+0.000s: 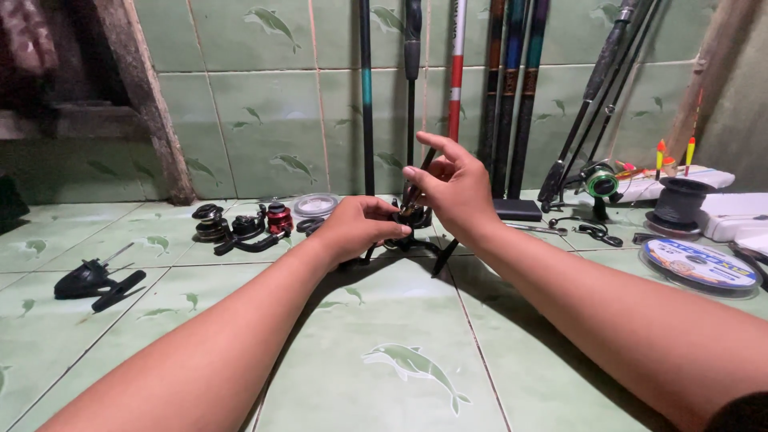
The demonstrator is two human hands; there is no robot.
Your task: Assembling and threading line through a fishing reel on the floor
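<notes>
Fishing reel held between both hands, low over the tiled floor near the foot of the wall.

The reel is dark and small, mostly hidden by fingers; a thin dark rod rises straight up from it against the green wall tiles, so the long axis runs vertically, away from the floor. The left hand is closed around the reel from the left and below, fingertips touching its body. The right hand sits just above and to the right, thumb and forefinger pinched near the reel's top, the other fingers spread; whether they grip line or a part I cannot tell. Both hands touch or nearly touch it, the left lower. Spare reels lie apart to the left.
</notes>
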